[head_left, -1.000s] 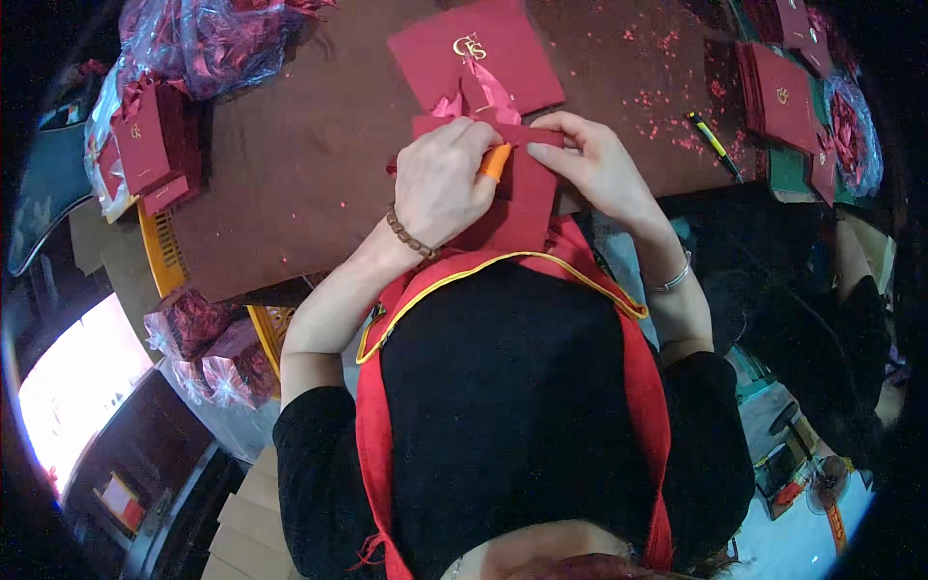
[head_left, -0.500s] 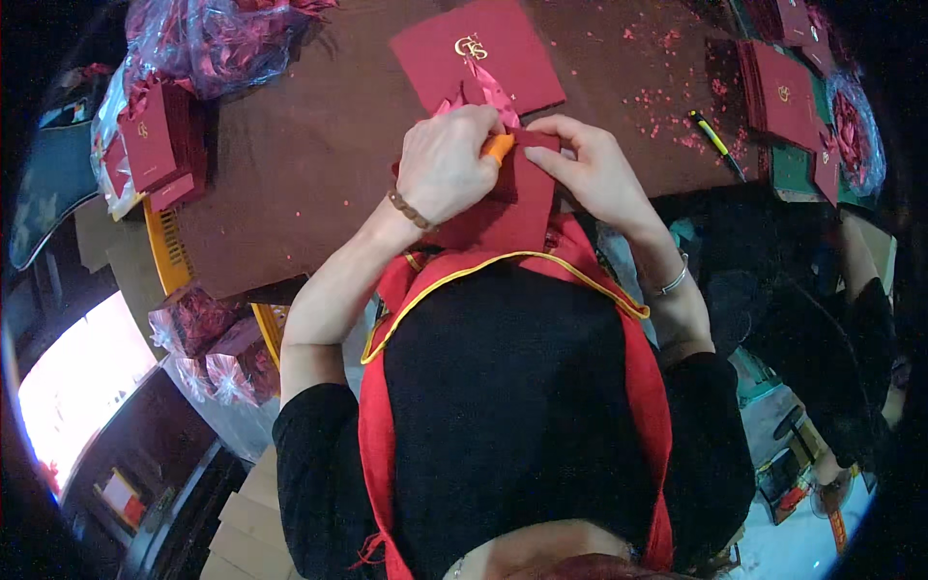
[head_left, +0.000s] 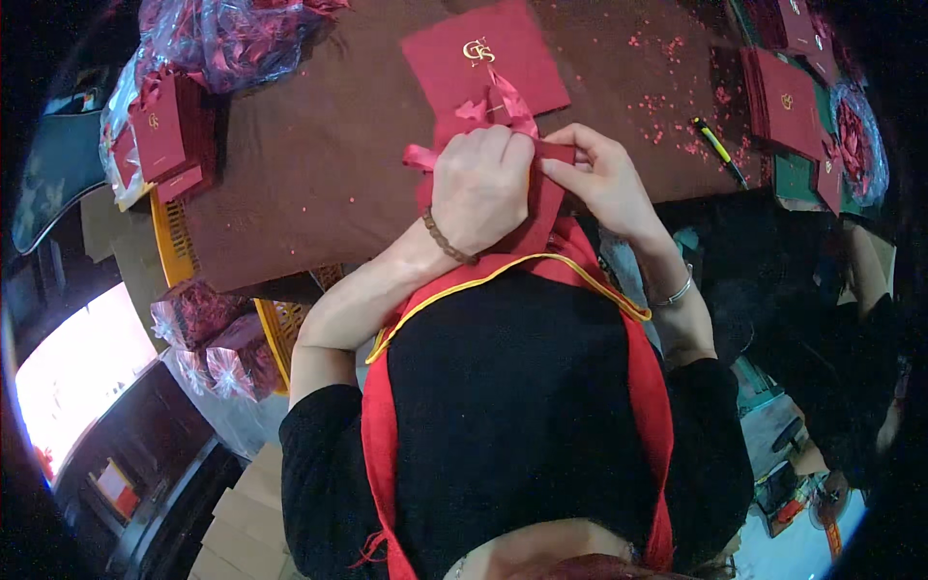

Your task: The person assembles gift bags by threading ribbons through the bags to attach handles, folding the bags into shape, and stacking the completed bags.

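Observation:
A dark red paper gift bag (head_left: 553,198) with pink ribbon (head_left: 512,101) is held at the table's near edge, against my apron. My left hand (head_left: 483,184) is closed over the bag's upper part, knuckles up, its fingertips hidden. A sliver of orange shows at this hand's inner edge, too little to name. My right hand (head_left: 601,179) pinches the bag's right edge between thumb and fingers. Just beyond my hands, another flat red bag (head_left: 527,58) with a gold emblem lies on the brown table (head_left: 348,164).
Upright red bags (head_left: 164,135) and clear plastic sacks (head_left: 222,43) stand at the far left. More red bags (head_left: 781,101) are stacked at the right, near a yellow-black cutter-like tool (head_left: 717,145) and scattered red scraps (head_left: 667,106). Beside the table's left edge is a yellow crate (head_left: 280,333).
My left hand has turned over and shifted right and down, hiding most of the orange item. A pink ribbon loop now shows left of it. The right hand has moved slightly right.

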`<state>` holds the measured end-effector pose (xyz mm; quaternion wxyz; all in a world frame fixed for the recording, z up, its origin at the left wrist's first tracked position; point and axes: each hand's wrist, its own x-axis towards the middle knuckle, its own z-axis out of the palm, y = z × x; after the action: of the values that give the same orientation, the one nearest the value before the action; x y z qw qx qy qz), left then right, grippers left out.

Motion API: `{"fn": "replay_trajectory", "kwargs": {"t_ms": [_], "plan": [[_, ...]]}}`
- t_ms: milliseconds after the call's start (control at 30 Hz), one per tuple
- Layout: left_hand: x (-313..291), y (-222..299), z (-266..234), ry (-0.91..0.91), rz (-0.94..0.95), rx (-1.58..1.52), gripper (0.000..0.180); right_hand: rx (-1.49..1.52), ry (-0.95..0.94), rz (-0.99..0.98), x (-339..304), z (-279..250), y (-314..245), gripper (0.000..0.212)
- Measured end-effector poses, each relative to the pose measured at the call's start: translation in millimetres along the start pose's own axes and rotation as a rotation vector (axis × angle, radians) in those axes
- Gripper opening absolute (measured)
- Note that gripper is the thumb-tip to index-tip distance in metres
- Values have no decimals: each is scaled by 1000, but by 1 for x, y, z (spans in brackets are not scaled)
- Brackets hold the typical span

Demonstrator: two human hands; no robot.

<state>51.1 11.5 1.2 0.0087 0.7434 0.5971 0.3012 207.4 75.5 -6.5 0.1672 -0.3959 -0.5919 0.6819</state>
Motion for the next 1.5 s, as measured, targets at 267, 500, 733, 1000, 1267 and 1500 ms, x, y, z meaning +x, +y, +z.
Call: {"fn": "replay_trajectory", "kwargs": {"t_ms": [267,500,733,1000,1267,1500], "plan": [[5,-12,-10,4,-2,-8,11,-218,78,-120,8,7,-21,21],[-4,-26,-10,-129,100,-58,9,-197,68,-251,11,5,-3,20],[3,-31,-37,-21,-45,-28,24,-226,-36,-174,9,15,-13,25],[20,-82,-39,-509,-364,-581,25,-376,46,-356,16,30,-18,25],[37,-103,-41,-970,-476,-934,18,-404,-41,-395,5,37,-35,21],[25,-91,-21,-985,-502,-912,20,-366,-12,-426,-10,35,-17,21]]}}
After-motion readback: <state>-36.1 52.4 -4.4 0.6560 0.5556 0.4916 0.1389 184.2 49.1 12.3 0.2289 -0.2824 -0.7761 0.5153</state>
